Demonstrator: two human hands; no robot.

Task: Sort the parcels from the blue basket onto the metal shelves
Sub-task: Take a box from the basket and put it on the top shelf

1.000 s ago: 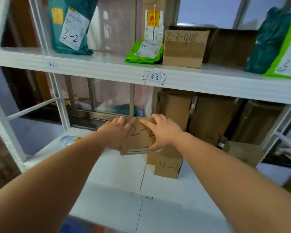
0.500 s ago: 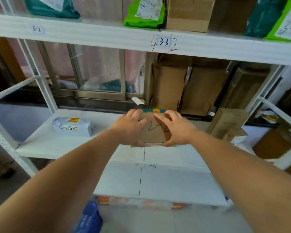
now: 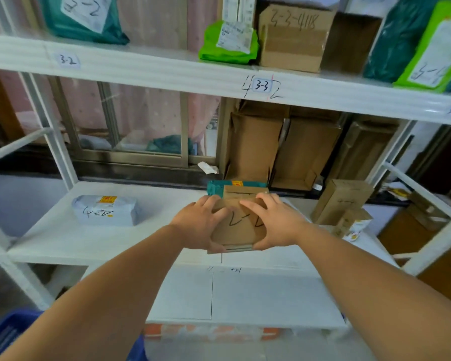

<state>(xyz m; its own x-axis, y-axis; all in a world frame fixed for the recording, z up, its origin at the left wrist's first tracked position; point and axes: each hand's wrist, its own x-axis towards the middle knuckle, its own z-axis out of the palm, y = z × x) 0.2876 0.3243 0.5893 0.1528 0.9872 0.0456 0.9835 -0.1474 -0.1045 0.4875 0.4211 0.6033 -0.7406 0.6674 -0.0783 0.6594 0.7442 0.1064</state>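
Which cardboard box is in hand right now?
The flat box marked 2-2, gripped between left hand and right hand; the other boxes stand untouched.

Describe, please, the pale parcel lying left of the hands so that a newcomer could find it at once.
Start at the white metal shelves and drop to the level below the 3-3 tag. On its left side, alone, lies a pale grey plastic mailer. Unlike the brown cardboard boxes to its right, it is a soft bag with a yellow sticker.

"3-2" on left sticker (image 3: 67, 60), "3-3" on middle sticker (image 3: 261, 86), both on upper shelf edge (image 3: 154, 71), "3-3-4118" on far cardboard box (image 3: 293, 40), "2-2" on near parcel (image 3: 241, 225)
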